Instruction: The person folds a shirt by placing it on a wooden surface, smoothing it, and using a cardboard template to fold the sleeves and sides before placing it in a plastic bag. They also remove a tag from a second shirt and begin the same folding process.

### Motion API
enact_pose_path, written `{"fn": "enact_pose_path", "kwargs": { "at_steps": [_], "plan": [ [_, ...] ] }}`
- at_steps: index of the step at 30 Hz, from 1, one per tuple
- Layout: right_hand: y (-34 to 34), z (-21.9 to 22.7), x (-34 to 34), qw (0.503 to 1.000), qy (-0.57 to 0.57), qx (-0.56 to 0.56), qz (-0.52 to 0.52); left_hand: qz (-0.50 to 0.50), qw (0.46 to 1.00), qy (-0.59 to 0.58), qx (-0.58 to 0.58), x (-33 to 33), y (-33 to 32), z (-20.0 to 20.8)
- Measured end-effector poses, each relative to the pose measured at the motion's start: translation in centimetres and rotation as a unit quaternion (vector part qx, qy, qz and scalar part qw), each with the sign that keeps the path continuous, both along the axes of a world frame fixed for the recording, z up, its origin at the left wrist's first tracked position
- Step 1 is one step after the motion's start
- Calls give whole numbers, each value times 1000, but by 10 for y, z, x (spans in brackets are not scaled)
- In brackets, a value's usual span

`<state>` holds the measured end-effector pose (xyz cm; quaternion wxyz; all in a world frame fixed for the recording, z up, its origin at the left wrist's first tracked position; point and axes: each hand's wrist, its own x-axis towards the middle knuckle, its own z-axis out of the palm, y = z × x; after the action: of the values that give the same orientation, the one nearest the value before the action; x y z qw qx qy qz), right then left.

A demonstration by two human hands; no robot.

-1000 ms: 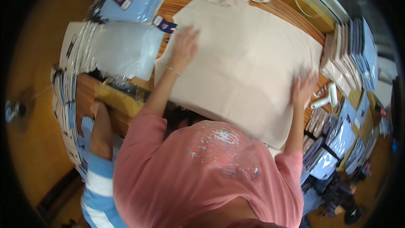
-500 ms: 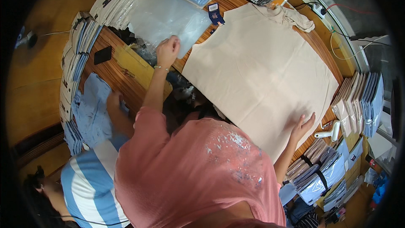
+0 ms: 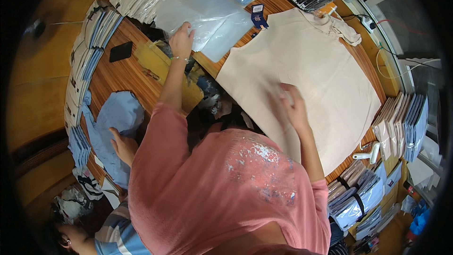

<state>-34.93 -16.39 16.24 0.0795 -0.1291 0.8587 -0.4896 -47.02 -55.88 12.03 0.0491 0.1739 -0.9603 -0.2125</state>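
My left hand (image 3: 181, 40) reaches to the left edge of a stack of clear plastic bags (image 3: 212, 30). Its fingers are curled together against the bags, and whether a bag is pinched in them is hidden. A pale beige shirt (image 3: 311, 61) lies spread flat in front of me, its collar end at the far right. Over the shirt's near left part hovers my right hand (image 3: 296, 111), fingers apart and partly blurred, holding nothing. A dark blue hang tag (image 3: 258, 17) rests at the shirt's far left edge.
Left of me a co-worker's hand (image 3: 123, 147) is beside a light blue garment (image 3: 120, 113). A phone (image 3: 121, 52) lies on the wooden table (image 3: 106, 82). Bagged shirts (image 3: 389, 123) stand at the right, near a white-handled roller (image 3: 368, 155).
My right hand has moved left from the shirt's near right side. My left hand has shifted away along the bags' edge. The co-worker's hand and blue garment have moved.
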Motion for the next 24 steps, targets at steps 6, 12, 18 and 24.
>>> {"fn": "enact_pose_path", "kwargs": {
  "at_steps": [6,12,18,24],
  "plan": [
    [-120,-16,-53,968,118,-6,222,-137,983,117,18,21,15,-21],
    [-235,-79,-120,945,200,29,257,-211,974,68,37,-2,-11,-3],
    [-273,-106,-130,893,359,182,201,-202,954,25,220,-12,-26,0],
    [-271,-91,-127,906,322,158,226,-198,933,-41,296,-17,-44,-6]
  ]
}}
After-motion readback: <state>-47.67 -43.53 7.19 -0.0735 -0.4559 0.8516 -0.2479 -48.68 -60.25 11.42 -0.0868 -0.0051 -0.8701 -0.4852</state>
